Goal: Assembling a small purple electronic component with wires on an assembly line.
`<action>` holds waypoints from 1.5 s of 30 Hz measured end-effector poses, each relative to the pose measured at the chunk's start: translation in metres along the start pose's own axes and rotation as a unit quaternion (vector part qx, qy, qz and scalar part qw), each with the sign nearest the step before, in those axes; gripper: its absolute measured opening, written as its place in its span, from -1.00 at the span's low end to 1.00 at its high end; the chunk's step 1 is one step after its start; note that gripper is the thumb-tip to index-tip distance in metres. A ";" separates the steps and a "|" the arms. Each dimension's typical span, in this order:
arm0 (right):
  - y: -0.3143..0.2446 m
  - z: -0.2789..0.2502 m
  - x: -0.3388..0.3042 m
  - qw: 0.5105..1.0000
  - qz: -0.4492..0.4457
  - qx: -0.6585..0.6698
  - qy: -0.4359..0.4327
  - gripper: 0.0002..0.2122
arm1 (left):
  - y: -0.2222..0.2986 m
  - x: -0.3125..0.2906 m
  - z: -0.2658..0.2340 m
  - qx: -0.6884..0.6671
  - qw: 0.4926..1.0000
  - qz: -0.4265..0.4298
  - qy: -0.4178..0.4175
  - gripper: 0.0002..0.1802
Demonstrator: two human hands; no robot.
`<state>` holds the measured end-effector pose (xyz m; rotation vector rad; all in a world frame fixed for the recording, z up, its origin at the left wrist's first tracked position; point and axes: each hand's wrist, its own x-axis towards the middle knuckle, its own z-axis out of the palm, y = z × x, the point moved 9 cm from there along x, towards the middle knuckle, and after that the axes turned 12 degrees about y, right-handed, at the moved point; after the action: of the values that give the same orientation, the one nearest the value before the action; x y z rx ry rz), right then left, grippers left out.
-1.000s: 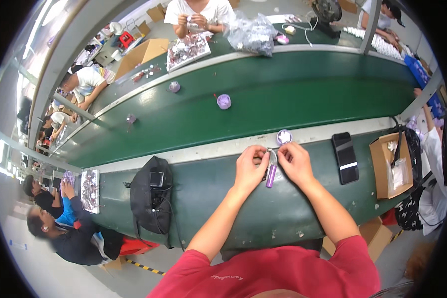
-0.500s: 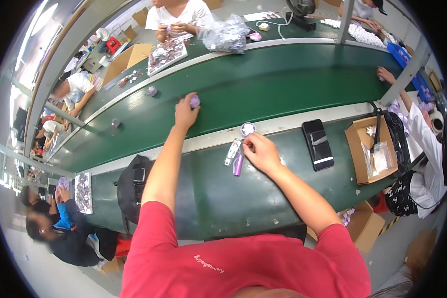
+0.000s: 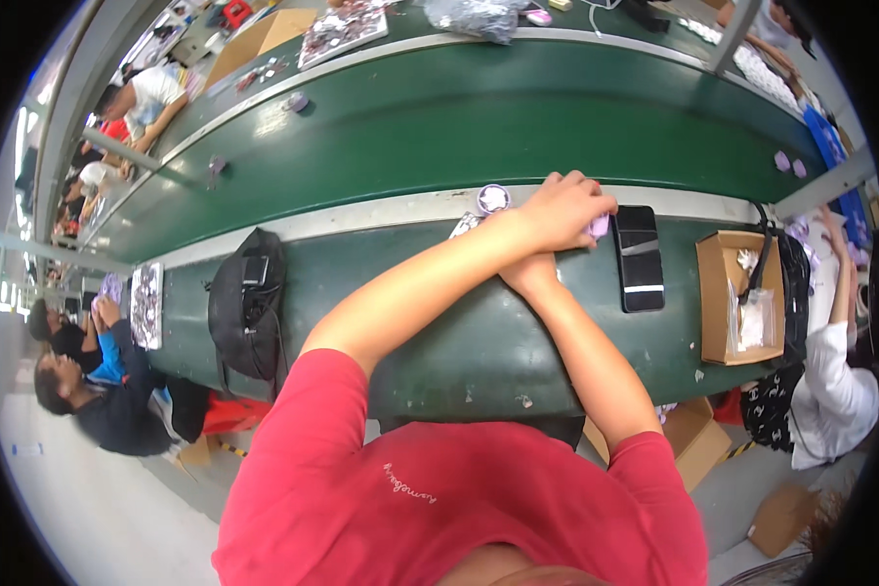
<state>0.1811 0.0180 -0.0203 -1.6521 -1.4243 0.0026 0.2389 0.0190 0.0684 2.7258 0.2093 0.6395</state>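
My left hand (image 3: 560, 210) reaches across to the right over my right wrist, so my arms are crossed. Its fingers are curled down on a small lilac piece (image 3: 600, 227) that shows at the fingertips, right beside a black phone (image 3: 638, 257). My right hand (image 3: 527, 276) lies under the left forearm on the green worktop (image 3: 479, 342) and is mostly hidden. What it holds cannot be seen. A round lilac-rimmed disc (image 3: 493, 198) sits on the pale strip just left of my left hand, with a small clear packet (image 3: 464, 225) below it.
A wide green conveyor belt (image 3: 518, 117) runs behind the worktop with a few small lilac parts on it. An open cardboard box (image 3: 737, 298) stands to the right and a black bag (image 3: 249, 303) to the left. Other people sit on both sides and across the belt.
My left hand has come back from a lilac piece on the belt and crossed over my right arm to beside the phone. My right hand has slipped out of sight under it.
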 end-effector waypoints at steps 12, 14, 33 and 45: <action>-0.029 -0.039 0.019 0.994 0.079 0.078 -0.004 -0.91 | -0.054 -0.191 -0.087 0.097 0.895 -0.331 0.284 -0.48; -0.026 -0.038 0.023 0.996 0.062 0.071 0.006 -0.91 | -0.067 -0.196 -0.080 0.045 0.897 -0.341 0.277 -0.50; -0.031 -0.068 0.043 0.994 0.079 -0.038 0.066 -0.46 | -0.068 -0.208 -0.076 -0.027 0.880 -0.346 0.324 -0.81; -0.065 -0.020 0.151 0.930 -0.011 0.363 -0.057 -0.60 | -0.071 -0.203 -0.074 -0.019 0.889 -0.319 0.329 -0.79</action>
<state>0.1913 0.1164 0.1123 -1.0281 -1.3041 0.5580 0.0205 0.0625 0.0232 2.0812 1.1687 1.2850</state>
